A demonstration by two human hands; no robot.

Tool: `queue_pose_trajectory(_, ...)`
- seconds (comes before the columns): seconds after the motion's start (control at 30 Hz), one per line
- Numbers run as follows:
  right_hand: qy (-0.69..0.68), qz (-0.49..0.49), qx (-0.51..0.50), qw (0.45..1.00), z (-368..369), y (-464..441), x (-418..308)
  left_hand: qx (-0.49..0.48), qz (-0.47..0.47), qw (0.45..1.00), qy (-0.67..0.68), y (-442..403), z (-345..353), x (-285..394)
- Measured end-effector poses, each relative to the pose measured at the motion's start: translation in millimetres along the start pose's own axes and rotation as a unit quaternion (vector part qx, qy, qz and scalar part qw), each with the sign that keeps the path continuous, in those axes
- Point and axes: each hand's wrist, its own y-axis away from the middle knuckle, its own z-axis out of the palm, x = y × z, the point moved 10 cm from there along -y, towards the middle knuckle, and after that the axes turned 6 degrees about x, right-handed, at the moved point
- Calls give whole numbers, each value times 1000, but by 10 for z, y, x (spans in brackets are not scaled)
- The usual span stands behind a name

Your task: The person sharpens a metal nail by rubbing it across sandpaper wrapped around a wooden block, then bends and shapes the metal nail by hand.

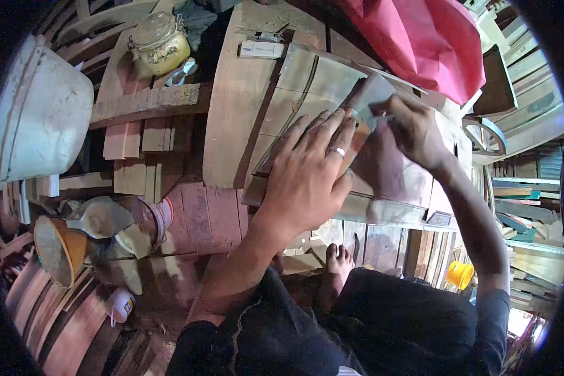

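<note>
The right hand [417,128] curls at a greyish flat piece [375,91]; whether clamped on it, I cannot tell. The piece lies beyond the left hand's [304,178] fingertips, nearer the right, long axis unclear. The left, fingers slightly apart, rests flat on a thin panel [326,76] reaching the near edge of the bench [224,131]

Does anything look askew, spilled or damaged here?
No clear spill or breakage stands out. At picture left, the orange container and large white tub look tilted, but the curved wide-angle view may cause that. The tub also carries dark smudges, so it looks grubby.
</note>
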Motion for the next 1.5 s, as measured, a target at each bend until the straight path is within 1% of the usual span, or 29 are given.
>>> queue_pose_trajectory(0.03, -4, 20, 42, 999, -43, 16, 182, -2, -2, 1000, 2, -2, 2, -7)
queue_pose_trajectory(0.07, 7, 112, 36, 993, -8, 76, 470, -4, -5, 1000, 3, 0, 4, -16)
queue_pose_trajectory(0.13, 22, 91, 47, 994, -27, 43, 317, 3, -5, 1000, 6, 13, -12, -24)
queue_pose_trajectory(0.2, -31, 42, 0, 999, 79, 66, 0, -1, -4, 1000, 7, 7, -6, -13)
queue_pose_trajectory(0.23, -33, 20, -40, 998, 96, 54, -127, -5, -6, 1000, 3, 2, -5, -8)
queue_pose_trajectory(0.27, -31, 24, -39, 998, 64, 48, -83, -7, -4, 1000, 4, 0, 12, -8)
queue_pose_trajectory(0.33, 21, -7, -39, 999, 21, 5, 60, -2, 2, 1000, 4, 5, 21, -19)
queue_pose_trajectory(0.37, -12, 41, -2, 999, 11, 51, 302, 0, 0, 1000, 1, 5, 7, -13)
queue_pose_trajectory(0.4, -45, 70, 30, 996, -73, -8, 375, 1, -1, 1000, -2, 5, 0, -10)
queue_pose_trajectory(0.47, -10, 98, 21, 995, -40, 25, 411, 5, -3, 1000, 8, 10, -14, -8)
queue_pose_trajectory(0.53, -68, 67, -7, 995, 108, 98, 74, 1, -4, 1000, 5, 4, 1, -14)
queue_pose_trajectory(0.57, -69, 17, -31, 997, 134, 103, -112, -1, -5, 1000, 5, -1, 7, -16)
queue_pose_trajectory(0.6, -30, -6, -50, 998, 116, 53, -264, -2, -6, 1000, 6, -4, 13, -16)
queue_pose_trajectory(0.7, -26, 0, -5, 1000, -24, -29, -4, -4, -2, 1000, 5, 3, 21, -11)
queue_pose_trajectory(0.73, -49, 65, 25, 996, -4, -13, 191, -6, -3, 1000, 0, 7, 17, -22)
queue_pose_trajectory(0.8, -10, 50, 42, 998, -38, -16, 198, 3, -4, 1000, 3, 10, -19, -22)
queue_pose_trajectory(0.87, -78, 109, -15, 991, 95, 80, 58, 5, -4, 1000, 8, 10, -11, -12)
queue_pose_trajectory(0.9, -54, 59, -8, 997, 127, 79, -50, 5, -2, 1000, 10, 4, 0, -12)
queue_pose_trajectory(0.93, -62, 36, -16, 997, 110, 54, -153, 6, 0, 1000, 9, 4, 2, -16)
queue_pose_trajectory(1.0, -24, 40, -31, 998, 63, 38, -35, 6, 5, 1000, 7, -2, 6, 1)
queue_pose_trajectory(1.07, -71, 69, 45, 994, -13, 3, 220, -1, 0, 1000, -17, 4, -8, 2)
queue_pose_trajectory(1.1, -69, 107, 58, 990, -47, -8, 297, 0, -1, 1000, -19, 8, -12, -7)
queue_pose_trajectory(1.2, -57, 122, 27, 991, 85, 112, 31, 5, -4, 1000, 6, 8, 1, -19)
queue_pose_trajectory(1.27, -73, 48, -18, 996, 159, 80, -233, -3, -3, 1000, 3, 4, 3, -20)
queue_pose_trajectory(1.33, -37, 30, -19, 999, 95, 45, -139, -1, -6, 1000, 10, 2, 9, -18)
queue_pose_trajectory(1.37, -1, 55, 13, 998, 29, 36, 23, -1, -7, 1000, 6, 1, 9, -13)
queue_pose_trajectory(1.4, -48, 64, 49, 996, -24, -14, 107, 0, -8, 1000, 2, -3, 0, -17)
queue_pose_trajectory(1.47, -16, 119, 44, 992, -24, 19, 244, 3, -5, 1000, 4, 0, -5, -25)
queue_pose_trajectory(1.5, -18, 116, 31, 993, 27, 44, 175, 5, -2, 1000, 9, 2, -6, -23)
